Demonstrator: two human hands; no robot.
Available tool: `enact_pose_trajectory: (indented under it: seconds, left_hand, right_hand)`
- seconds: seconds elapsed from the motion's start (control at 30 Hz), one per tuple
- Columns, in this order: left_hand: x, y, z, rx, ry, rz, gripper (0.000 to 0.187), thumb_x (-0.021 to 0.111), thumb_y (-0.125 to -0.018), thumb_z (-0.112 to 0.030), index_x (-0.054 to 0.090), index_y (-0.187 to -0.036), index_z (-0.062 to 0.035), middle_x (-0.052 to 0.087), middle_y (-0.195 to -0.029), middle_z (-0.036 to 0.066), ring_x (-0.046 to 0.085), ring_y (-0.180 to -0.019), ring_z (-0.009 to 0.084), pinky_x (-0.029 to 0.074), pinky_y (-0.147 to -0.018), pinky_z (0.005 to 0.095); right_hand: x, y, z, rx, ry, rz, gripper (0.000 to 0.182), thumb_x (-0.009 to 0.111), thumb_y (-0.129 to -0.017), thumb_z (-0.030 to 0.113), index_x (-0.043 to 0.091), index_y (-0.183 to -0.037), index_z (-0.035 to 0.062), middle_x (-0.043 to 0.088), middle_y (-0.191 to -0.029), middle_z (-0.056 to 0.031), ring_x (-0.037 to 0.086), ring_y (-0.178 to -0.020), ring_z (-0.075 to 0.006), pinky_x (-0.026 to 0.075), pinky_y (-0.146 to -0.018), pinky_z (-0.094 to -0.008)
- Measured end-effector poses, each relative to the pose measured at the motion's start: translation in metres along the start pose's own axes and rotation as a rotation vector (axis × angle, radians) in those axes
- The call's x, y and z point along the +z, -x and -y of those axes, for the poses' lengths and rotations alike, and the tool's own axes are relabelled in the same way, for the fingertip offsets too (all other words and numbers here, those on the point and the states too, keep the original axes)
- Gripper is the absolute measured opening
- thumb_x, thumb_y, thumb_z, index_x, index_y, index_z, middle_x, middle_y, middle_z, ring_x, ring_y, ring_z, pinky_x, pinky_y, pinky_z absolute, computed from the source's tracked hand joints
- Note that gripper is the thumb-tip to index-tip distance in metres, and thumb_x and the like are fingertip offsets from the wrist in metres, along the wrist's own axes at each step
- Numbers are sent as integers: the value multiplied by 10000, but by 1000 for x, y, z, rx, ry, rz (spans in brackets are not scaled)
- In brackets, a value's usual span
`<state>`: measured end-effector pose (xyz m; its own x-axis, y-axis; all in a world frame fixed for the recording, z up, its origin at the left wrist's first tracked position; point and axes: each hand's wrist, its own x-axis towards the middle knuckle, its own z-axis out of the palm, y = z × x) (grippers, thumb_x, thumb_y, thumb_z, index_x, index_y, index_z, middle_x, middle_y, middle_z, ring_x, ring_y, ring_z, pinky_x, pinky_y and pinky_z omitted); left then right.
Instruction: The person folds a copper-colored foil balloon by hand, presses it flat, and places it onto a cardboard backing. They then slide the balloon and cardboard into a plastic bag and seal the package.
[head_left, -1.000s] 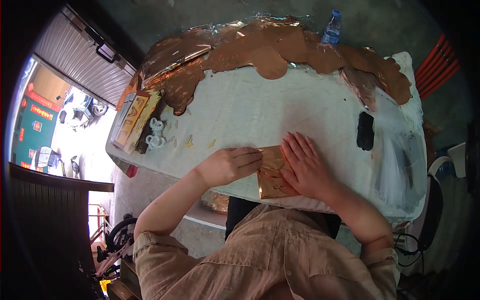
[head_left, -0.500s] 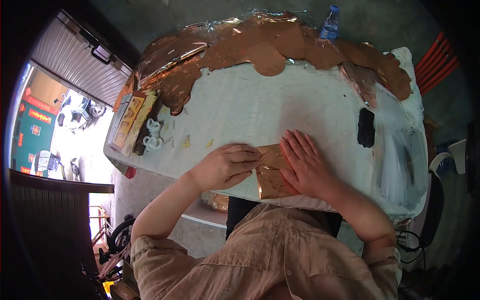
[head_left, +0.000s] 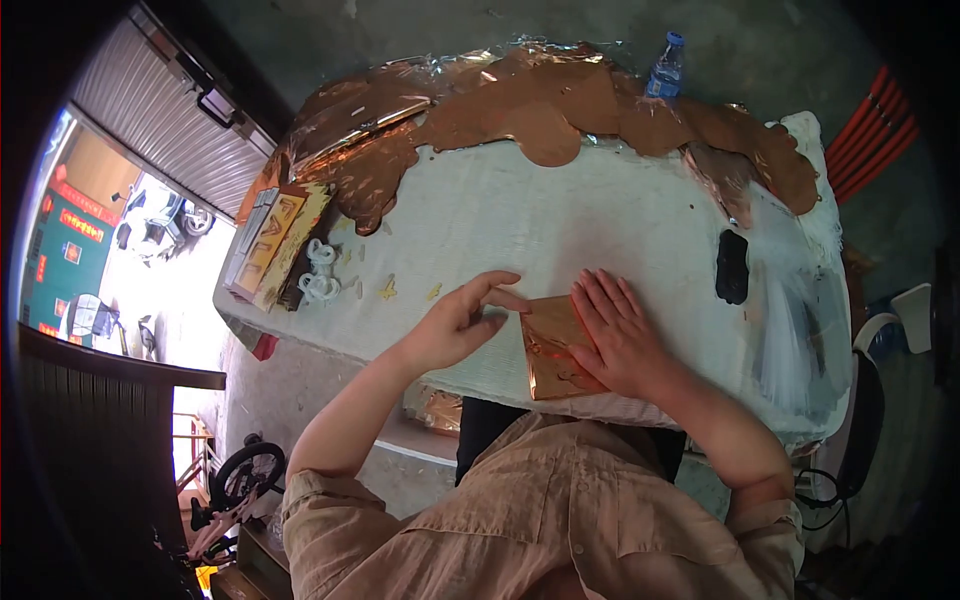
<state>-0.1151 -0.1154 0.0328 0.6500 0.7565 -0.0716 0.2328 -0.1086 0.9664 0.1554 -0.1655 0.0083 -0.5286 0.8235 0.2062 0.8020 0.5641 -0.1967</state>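
Observation:
A folded, shiny copper-coloured foil packet lies near the front edge of the white-covered table. My right hand rests flat on its right part, fingers stretched forward and hiding that side. At the packet's upper left corner is my left hand, its fingers apart and bent, one fingertip right at the corner. Creases and bright reflections run across the packet's surface.
Flat copper foil balloons line the table's far side, with a water bottle behind. At left stand card packets and white ribbon rolls. A black object and clear plastic bags lie right.
My left hand has loosened from the packet's left edge and its fingers have spread. My right hand stays flat on the packet. The whole view has shifted slightly.

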Motion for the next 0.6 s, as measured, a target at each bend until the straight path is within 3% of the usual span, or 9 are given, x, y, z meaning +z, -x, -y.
enact_pose_trajectory:
  seconds: [0.1, 0.17, 0.3, 0.37, 0.47, 0.6]
  left_hand:
    - [4, -3, -2, 21, 75, -105, 358, 510, -899, 83, 556, -1234, -33, 599, -1219, 97, 545, -1159, 165, 454, -929, 308]
    - [3, -5, 2, 204, -197, -142, 312, 532, -896, 60, 581, -1195, -14, 603, -1211, 115, 571, -1133, 214, 472, -923, 319]
    - [6, -7, -1, 288, -456, -210, 328, 548, -861, 84, 606, -1171, -7, 596, -1223, 138, 566, -1150, 274, 480, -934, 349]
    - [5, -10, 4, 457, -582, -123, 396, 572, -824, 76, 601, -1211, -7, 566, -1284, 171, 519, -1221, 340, 451, -1001, 404]
    - [9, -5, -1, 488, -656, 59, 437, 583, -830, 12, 578, -1266, -13, 521, -1365, 167, 447, -1314, 342, 375, -1085, 437]
    - [6, 0, -8, 443, -780, 152, 433, 582, -857, -67, 567, -1287, -14, 492, -1409, 145, 401, -1360, 316, 305, -1135, 451]
  right_hand:
    - [-1, 0, 0, -4, 5, -1, 702, 537, -906, 358, 324, -1446, -37, 305, -1511, -228, 254, -1425, -357, 145, -1182, -467]
    - [-2, 0, 0, -6, 7, 5, 703, 536, -906, 356, 321, -1447, -37, 305, -1511, -229, 254, -1425, -357, 145, -1182, -466]
    - [-2, 0, 0, -5, 6, 14, 690, 525, -912, 351, 324, -1443, -41, 302, -1513, -228, 253, -1426, -356, 148, -1182, -465]
    - [-3, -1, 0, 1, 2, 22, 688, 523, -913, 351, 324, -1443, -41, 301, -1514, -227, 253, -1426, -354, 149, -1182, -465]
    - [-4, -1, 1, 8, 8, 27, 681, 519, -917, 352, 329, -1440, -41, 303, -1513, -226, 254, -1426, -355, 152, -1181, -465]
    - [-5, -1, 2, 10, 3, 17, 679, 528, -915, 350, 336, -1437, -40, 306, -1512, -225, 256, -1425, -354, 156, -1180, -465]
